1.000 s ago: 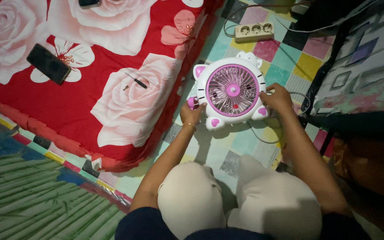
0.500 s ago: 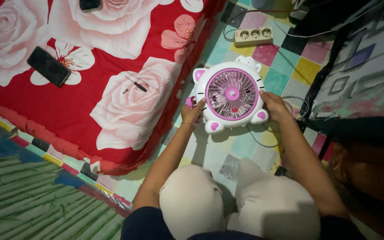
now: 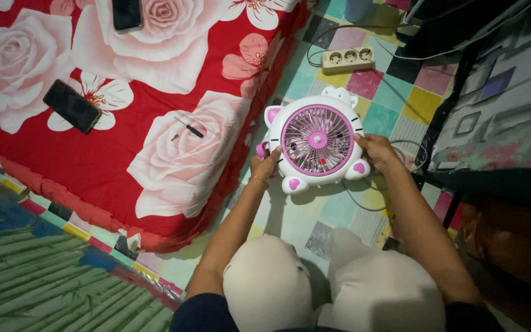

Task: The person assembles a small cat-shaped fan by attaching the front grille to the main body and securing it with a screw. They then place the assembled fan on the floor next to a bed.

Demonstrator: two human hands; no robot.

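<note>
A small white and pink fan (image 3: pixel 316 139) shaped like a cat's face lies flat on the chequered floor, grille up, beside the mattress. My left hand (image 3: pixel 265 163) grips its left rim near a pink knob. My right hand (image 3: pixel 375 150) holds its right rim, fingers on the edge of the grille. A thin cord (image 3: pixel 364 200) runs out from under the fan on the right.
The red mattress with large pink roses (image 3: pixel 124 110) fills the left; on it lie a small screwdriver (image 3: pixel 190 128), a screw and two dark phones (image 3: pixel 72 106) (image 3: pixel 128 13). A power strip (image 3: pixel 348 59) sits behind the fan. A dark low table (image 3: pixel 493 104) stands at right. My knees (image 3: pixel 333 283) are below.
The fan and both hands have shifted slightly left and nearer to me. My right hand slid from the fan's outer edge onto the rim of the grille.
</note>
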